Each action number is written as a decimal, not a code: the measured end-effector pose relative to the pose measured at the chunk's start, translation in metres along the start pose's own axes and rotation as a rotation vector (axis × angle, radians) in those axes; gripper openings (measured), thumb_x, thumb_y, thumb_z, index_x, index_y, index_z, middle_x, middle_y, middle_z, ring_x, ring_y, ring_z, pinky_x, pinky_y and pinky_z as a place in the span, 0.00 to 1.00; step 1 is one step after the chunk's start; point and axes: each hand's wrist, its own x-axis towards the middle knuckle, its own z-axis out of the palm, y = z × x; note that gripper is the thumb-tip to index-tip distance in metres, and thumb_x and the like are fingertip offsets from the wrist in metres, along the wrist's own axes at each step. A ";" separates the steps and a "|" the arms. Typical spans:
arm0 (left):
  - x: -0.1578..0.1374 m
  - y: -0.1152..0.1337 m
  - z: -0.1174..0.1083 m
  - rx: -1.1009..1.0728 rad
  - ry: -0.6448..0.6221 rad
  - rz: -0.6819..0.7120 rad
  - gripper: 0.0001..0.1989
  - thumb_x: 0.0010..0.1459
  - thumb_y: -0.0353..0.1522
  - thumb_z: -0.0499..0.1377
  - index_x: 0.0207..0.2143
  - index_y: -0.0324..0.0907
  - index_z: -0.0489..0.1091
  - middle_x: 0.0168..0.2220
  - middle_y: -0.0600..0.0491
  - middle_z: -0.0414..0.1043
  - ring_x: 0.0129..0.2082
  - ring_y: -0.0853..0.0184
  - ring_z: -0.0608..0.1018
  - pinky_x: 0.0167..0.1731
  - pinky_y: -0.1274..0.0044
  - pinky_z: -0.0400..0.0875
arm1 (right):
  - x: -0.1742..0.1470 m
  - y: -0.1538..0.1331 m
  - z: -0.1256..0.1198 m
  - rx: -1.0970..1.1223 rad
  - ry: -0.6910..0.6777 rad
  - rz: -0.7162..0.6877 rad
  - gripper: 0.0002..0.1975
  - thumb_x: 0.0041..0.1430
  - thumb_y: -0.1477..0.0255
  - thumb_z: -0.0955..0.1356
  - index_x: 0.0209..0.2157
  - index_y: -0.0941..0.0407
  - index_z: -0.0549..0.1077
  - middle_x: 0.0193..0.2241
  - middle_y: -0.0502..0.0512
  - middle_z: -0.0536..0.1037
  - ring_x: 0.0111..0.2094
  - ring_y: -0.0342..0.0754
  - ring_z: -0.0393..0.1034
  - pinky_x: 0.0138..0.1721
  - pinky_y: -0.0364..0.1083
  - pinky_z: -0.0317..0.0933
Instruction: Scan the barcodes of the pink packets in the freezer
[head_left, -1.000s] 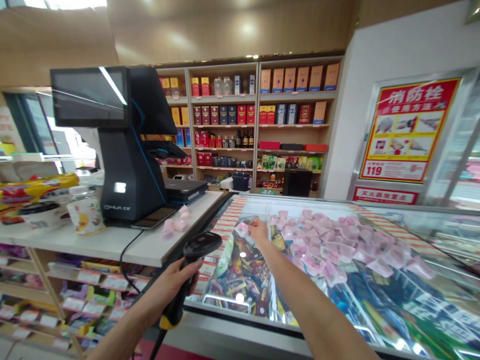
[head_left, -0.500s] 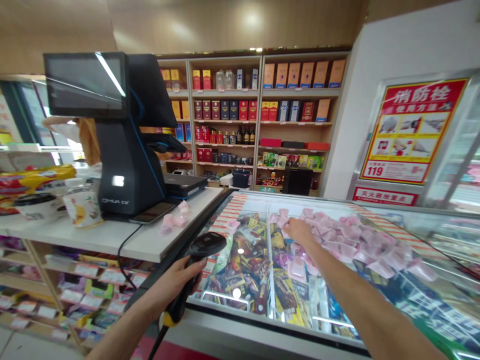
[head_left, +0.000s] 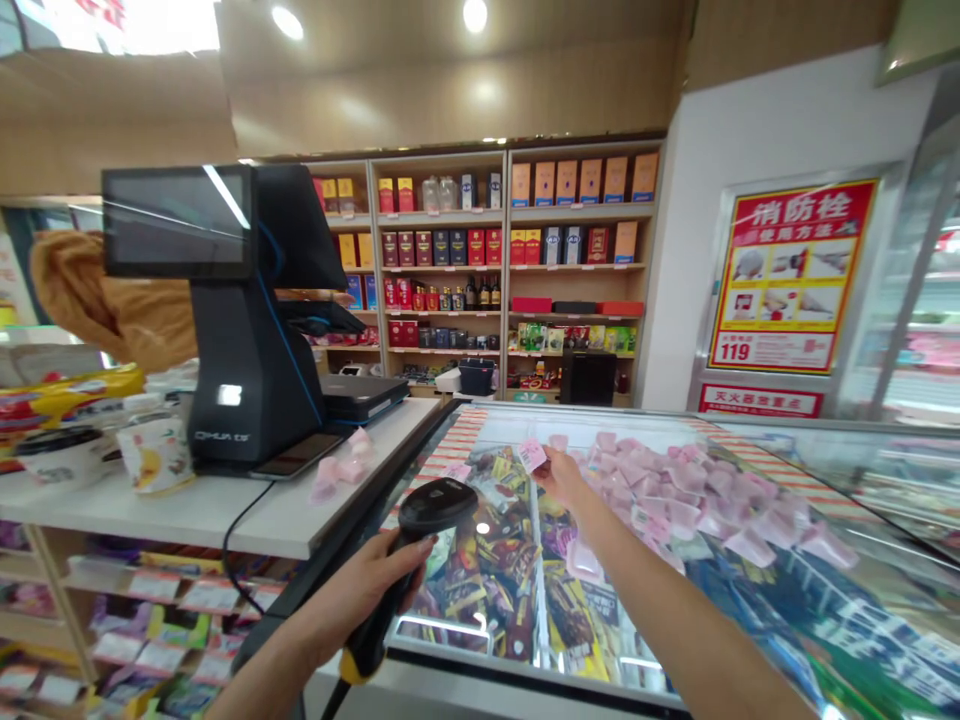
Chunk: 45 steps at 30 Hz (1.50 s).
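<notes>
My left hand [head_left: 375, 580] is wrapped round the handle of a black barcode scanner [head_left: 436, 503] with a yellow band near its cable. The scanner's head points right, over the left end of a glass-topped freezer [head_left: 491, 655]. Between the fingertips of my right hand [head_left: 561, 474] is a small pink label [head_left: 532, 456] with dark print, raised slightly and facing the scanner's side. To the right of that hand, a spread of pale pink pieces [head_left: 679, 495] covers the glass. Wrapped ice creams [head_left: 495, 570] show through the lid.
A black point-of-sale terminal [head_left: 251, 370] stands on the white counter [head_left: 285, 520] at left, beside a few pink pieces [head_left: 343, 466], a paper cup [head_left: 61, 455] and a pouch [head_left: 155, 450]. A person's brown sleeve [head_left: 112, 300] appears behind it. Stocked shelves [head_left: 442, 270] line the back.
My right hand has come left and nearer with one pink label lifted from the spread. The scanner in my left hand has shifted slightly right. Behind the terminal, more of the brown sleeve shows.
</notes>
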 end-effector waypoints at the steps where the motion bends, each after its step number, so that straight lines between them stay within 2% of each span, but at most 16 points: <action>1: -0.003 0.003 0.001 0.004 -0.013 0.012 0.17 0.48 0.43 0.52 0.26 0.37 0.63 0.18 0.58 0.61 0.17 0.75 0.63 0.20 0.81 0.55 | 0.000 0.002 0.003 0.035 0.003 0.006 0.08 0.49 0.77 0.59 0.19 0.58 0.64 0.13 0.49 0.69 0.17 0.39 0.63 0.21 0.39 0.58; 5: -0.011 0.009 0.000 0.008 -0.041 0.037 0.16 0.50 0.42 0.51 0.28 0.37 0.63 0.19 0.57 0.62 0.18 0.76 0.62 0.21 0.81 0.55 | 0.001 0.005 0.010 0.126 -0.001 0.022 0.08 0.49 0.79 0.59 0.20 0.57 0.63 0.14 0.48 0.69 0.17 0.39 0.63 0.23 0.38 0.59; 9: -0.013 0.006 -0.001 0.027 -0.050 -0.001 0.15 0.48 0.42 0.52 0.24 0.38 0.62 0.17 0.58 0.61 0.17 0.76 0.62 0.20 0.81 0.55 | -0.002 0.004 0.013 0.136 -0.005 0.046 0.08 0.50 0.78 0.59 0.19 0.57 0.63 0.13 0.47 0.68 0.16 0.39 0.62 0.21 0.38 0.58; 16: -0.015 -0.003 -0.008 0.099 -0.024 -0.006 0.16 0.47 0.43 0.53 0.23 0.37 0.62 0.17 0.58 0.61 0.17 0.75 0.62 0.20 0.81 0.54 | -0.006 0.006 0.020 0.049 -0.037 0.085 0.05 0.50 0.76 0.61 0.22 0.57 0.64 0.15 0.49 0.70 0.19 0.40 0.66 0.22 0.39 0.58; 22: -0.019 -0.008 -0.018 0.037 0.019 -0.028 0.16 0.46 0.44 0.53 0.22 0.39 0.60 0.16 0.59 0.60 0.17 0.76 0.61 0.19 0.81 0.54 | 0.000 0.023 0.028 -0.006 -0.047 0.107 0.04 0.49 0.76 0.60 0.23 0.58 0.64 0.14 0.47 0.69 0.17 0.38 0.64 0.20 0.37 0.58; 26: -0.016 -0.006 -0.019 0.012 0.012 0.006 0.15 0.46 0.43 0.53 0.21 0.39 0.60 0.16 0.59 0.60 0.17 0.75 0.61 0.20 0.82 0.54 | 0.005 0.033 0.030 -0.052 -0.079 0.130 0.05 0.49 0.73 0.61 0.22 0.58 0.64 0.12 0.47 0.67 0.15 0.39 0.62 0.19 0.38 0.57; 30: -0.010 0.000 -0.013 0.043 -0.028 0.029 0.15 0.47 0.43 0.53 0.23 0.38 0.62 0.16 0.58 0.61 0.17 0.75 0.61 0.20 0.81 0.54 | 0.002 0.028 0.031 -0.150 -0.114 0.119 0.06 0.49 0.71 0.61 0.22 0.57 0.64 0.11 0.47 0.66 0.14 0.39 0.60 0.18 0.39 0.56; 33: -0.009 0.001 -0.012 0.042 -0.048 0.018 0.15 0.46 0.43 0.54 0.24 0.38 0.62 0.16 0.58 0.61 0.17 0.75 0.62 0.21 0.81 0.55 | 0.000 0.022 0.030 -0.300 -0.088 0.034 0.08 0.49 0.70 0.61 0.20 0.57 0.63 0.11 0.47 0.65 0.14 0.39 0.58 0.17 0.39 0.54; 36: -0.011 -0.001 -0.019 0.015 0.021 -0.010 0.16 0.45 0.43 0.54 0.22 0.38 0.61 0.17 0.58 0.61 0.17 0.75 0.62 0.20 0.81 0.56 | 0.003 0.025 0.026 -0.425 -0.018 -0.066 0.08 0.47 0.70 0.63 0.18 0.56 0.64 0.09 0.44 0.62 0.14 0.40 0.58 0.19 0.40 0.55; 38: -0.015 -0.003 -0.027 0.021 0.084 -0.039 0.16 0.45 0.44 0.54 0.21 0.38 0.61 0.16 0.59 0.60 0.17 0.75 0.62 0.19 0.81 0.55 | 0.007 0.032 0.026 -0.491 0.034 -0.123 0.06 0.43 0.72 0.65 0.17 0.55 0.65 0.09 0.45 0.62 0.18 0.42 0.62 0.23 0.41 0.57; 42: -0.021 -0.007 -0.040 0.013 0.169 -0.095 0.17 0.45 0.45 0.54 0.23 0.39 0.62 0.15 0.59 0.60 0.16 0.75 0.61 0.17 0.82 0.54 | 0.011 0.059 0.043 -0.852 0.139 -0.373 0.03 0.38 0.73 0.68 0.20 0.54 0.69 0.20 0.51 0.72 0.31 0.48 0.67 0.34 0.44 0.57; 45: -0.021 -0.008 -0.042 -0.010 0.173 -0.124 0.17 0.44 0.45 0.55 0.23 0.39 0.62 0.17 0.58 0.60 0.16 0.75 0.62 0.18 0.82 0.55 | 0.009 0.077 0.067 -0.990 0.066 -0.447 0.07 0.41 0.71 0.66 0.27 0.55 0.71 0.28 0.54 0.74 0.35 0.50 0.67 0.38 0.46 0.56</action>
